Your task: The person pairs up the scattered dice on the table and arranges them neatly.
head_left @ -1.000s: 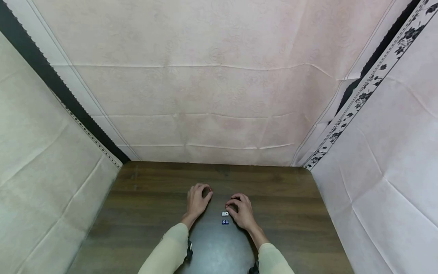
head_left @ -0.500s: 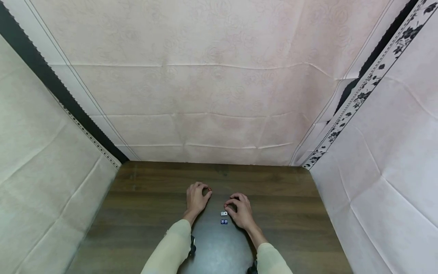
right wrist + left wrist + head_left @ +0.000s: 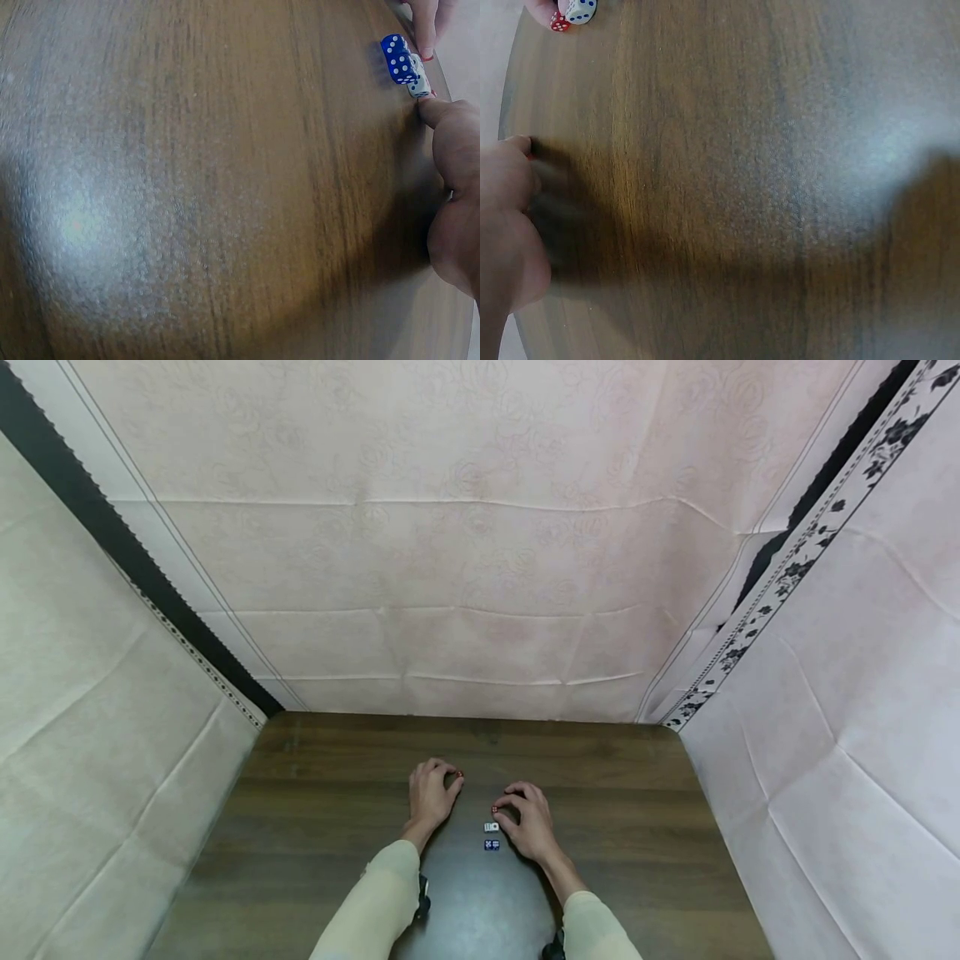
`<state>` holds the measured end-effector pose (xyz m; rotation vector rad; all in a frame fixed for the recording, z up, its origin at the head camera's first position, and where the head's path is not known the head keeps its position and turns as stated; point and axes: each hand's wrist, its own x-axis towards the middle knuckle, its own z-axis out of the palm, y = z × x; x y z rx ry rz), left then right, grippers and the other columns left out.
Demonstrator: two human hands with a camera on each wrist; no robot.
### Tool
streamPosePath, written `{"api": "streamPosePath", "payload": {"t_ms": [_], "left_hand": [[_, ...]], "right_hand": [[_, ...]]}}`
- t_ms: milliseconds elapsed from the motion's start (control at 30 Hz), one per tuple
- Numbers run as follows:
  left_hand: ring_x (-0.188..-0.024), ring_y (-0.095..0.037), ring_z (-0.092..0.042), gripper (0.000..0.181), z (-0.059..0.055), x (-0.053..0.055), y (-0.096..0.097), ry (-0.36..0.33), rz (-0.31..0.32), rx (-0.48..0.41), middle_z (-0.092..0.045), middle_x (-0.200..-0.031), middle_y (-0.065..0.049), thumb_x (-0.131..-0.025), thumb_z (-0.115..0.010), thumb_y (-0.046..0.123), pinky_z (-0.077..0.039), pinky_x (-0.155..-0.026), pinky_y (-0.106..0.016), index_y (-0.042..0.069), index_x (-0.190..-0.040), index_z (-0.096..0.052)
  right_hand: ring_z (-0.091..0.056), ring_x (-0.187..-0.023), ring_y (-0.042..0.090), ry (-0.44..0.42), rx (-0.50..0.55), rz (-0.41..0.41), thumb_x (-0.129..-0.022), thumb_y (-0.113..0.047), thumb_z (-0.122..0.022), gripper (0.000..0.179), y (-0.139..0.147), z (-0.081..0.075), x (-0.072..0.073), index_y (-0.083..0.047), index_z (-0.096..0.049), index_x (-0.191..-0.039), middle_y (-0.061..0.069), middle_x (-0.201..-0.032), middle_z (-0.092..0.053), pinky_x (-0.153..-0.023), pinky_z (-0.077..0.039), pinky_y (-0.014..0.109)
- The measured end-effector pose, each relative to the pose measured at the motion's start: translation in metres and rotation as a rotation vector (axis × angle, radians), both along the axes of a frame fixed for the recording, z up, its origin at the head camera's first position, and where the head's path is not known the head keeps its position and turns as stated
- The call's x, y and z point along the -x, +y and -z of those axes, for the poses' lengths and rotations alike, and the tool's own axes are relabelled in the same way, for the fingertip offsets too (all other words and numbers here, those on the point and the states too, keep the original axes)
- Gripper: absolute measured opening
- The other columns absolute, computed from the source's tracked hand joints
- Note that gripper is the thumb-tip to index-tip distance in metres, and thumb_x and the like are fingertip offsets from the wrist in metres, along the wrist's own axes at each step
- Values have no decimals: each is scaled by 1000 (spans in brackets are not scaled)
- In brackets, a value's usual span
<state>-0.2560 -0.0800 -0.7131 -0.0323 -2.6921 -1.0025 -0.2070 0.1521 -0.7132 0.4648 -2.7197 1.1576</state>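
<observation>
My left hand (image 3: 431, 797) pinches a small red die (image 3: 461, 774) between thumb and index finger, close over the wooden table. To its right and slightly nearer, my right hand (image 3: 528, 827) pinches another red die (image 3: 495, 810) at its fingertips. Just below that die in the head view lies a pair of white dice (image 3: 491, 827) side by side, and nearer still a pair of blue dice (image 3: 492, 845). The right wrist view shows the blue dice (image 3: 397, 60) overlapping the white ones, right by the thumb. Only a sliver of red shows at the left fingertips there.
The brown wooden tabletop (image 3: 330, 827) carries a bright reflection between the forearms. Pale cloth (image 3: 480, 568) hangs behind the table, with more cloth at the left (image 3: 112, 735) and right (image 3: 840, 735). Each sleeve has a dark wrist device.
The left forearm has shifted slightly to the right since a second ago. Both hands keep their red dice, and the white and blue pairs stay in place.
</observation>
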Motion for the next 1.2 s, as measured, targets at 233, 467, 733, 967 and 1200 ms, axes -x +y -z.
{"api": "streamPosePath", "payload": {"t_ms": [233,467,733,967,1200], "left_hand": [[-126,-40,-67,22,1,1,-1,0,6,1,-78,-125,-15,-100,-89,24,-48,-120,-62,8,-114,-86],[-124,-42,-67,20,0,1,-1,22,16,-25,-77,-123,-17,-100,-88,22,-48,-118,-64,6,-112,-86],[-123,-41,-67,18,0,0,0,26,15,-18,-78,-122,-15,-100,-89,21,-49,-117,-63,7,-110,-86],[-122,-41,-67,16,1,0,-1,28,17,-24,-78,-121,-15,-99,-89,20,-48,-118,-63,7,-108,-86],[-121,-42,-67,14,2,-2,-2,46,28,-46,-78,-120,-16,-100,-88,19,-48,-118,-64,7,-107,-86]], "right_hand": [[-56,-144,42,-2,3,-2,-98,-15,-89,8,1,1,1,-18,-85,-106,12,-138,-70,-122,-41,69],[-57,-143,43,7,-4,-5,-99,-16,-89,8,1,2,1,-19,-85,-106,12,-138,-71,-121,-41,71],[-59,-138,42,56,-11,-3,-98,-15,-89,8,1,6,0,-18,-85,-105,13,-136,-71,-117,-44,71],[-57,-142,42,20,-2,-4,-99,-16,-88,8,1,4,0,-18,-85,-106,13,-138,-71,-121,-42,71],[-57,-143,42,-4,4,-3,-99,-16,-88,8,1,1,0,-18,-85,-106,12,-139,-70,-122,-41,70]]}}
